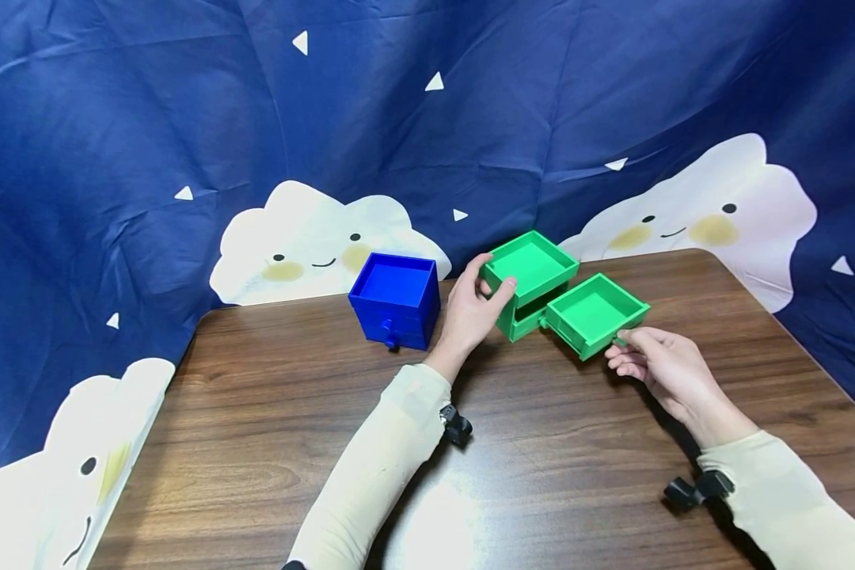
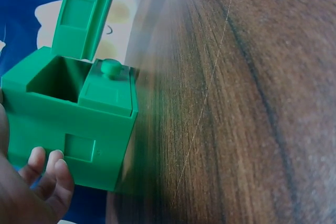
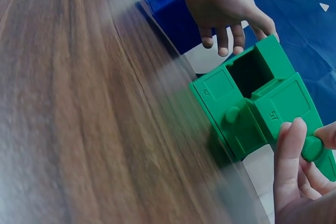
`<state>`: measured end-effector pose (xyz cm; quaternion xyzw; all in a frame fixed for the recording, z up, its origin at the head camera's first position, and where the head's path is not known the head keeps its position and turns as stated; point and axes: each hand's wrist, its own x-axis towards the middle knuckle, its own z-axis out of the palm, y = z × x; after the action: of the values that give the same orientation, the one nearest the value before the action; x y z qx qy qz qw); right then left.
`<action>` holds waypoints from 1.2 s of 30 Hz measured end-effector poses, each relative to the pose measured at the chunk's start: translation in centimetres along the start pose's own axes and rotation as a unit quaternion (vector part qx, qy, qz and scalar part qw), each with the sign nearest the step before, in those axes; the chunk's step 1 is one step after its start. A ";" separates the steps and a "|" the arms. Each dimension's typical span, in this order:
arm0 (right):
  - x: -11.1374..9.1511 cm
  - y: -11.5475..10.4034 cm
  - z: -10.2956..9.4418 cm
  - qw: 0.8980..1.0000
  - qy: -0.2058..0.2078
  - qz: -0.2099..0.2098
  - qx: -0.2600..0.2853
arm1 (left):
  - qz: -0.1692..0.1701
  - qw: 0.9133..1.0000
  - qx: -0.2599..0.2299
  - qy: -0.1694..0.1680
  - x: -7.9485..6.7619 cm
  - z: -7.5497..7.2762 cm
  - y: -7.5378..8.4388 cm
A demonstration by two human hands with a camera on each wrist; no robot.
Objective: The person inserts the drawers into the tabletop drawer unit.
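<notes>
My left hand (image 1: 466, 313) holds the small green drawer box (image 1: 533, 267) at its left side, thumb by the top rim. In the left wrist view, some of its fingertips (image 2: 59, 167) show beside the box wall. A dark slot gapes in the box's upper front; below it a lower drawer with a round knob (image 2: 111, 68) sits closed. Out in front of that slot, to the right, is an empty green drawer (image 1: 594, 311). My right hand (image 1: 673, 376) pinches this drawer's knob (image 3: 313, 148) between thumb and fingers.
To the left of my left hand stands a blue drawer box (image 1: 399, 309) with a knob on its front. Both boxes are near the back edge of the brown wooden table (image 1: 271, 443). A blue cloth (image 1: 413, 119) with white clouds hangs behind.
</notes>
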<state>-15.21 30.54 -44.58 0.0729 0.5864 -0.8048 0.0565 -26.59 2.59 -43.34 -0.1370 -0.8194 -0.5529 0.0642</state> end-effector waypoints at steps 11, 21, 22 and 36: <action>0.0 0.5 1.2 1.000 -0.007 0.004 -0.007 | 0.004 1.000 -0.001 0.002 0.0 0.0 0.0; 0.0 0.7 2.0 1.000 -0.010 0.004 -0.016 | 0.002 1.000 -0.004 0.002 -0.1 0.0 -0.1; 0.1 0.7 2.1 1.000 -0.010 0.004 -0.018 | 0.002 1.000 -0.004 0.002 -0.1 0.0 0.0; 0.0 1.0 3.1 1.000 -0.009 0.004 -0.018 | 0.012 1.000 -0.012 0.011 0.1 0.1 -0.2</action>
<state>-15.20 27.27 -44.54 0.0671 0.6002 -0.7943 0.0663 -26.71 2.66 -43.54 -0.1421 -0.8102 -0.5633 0.0781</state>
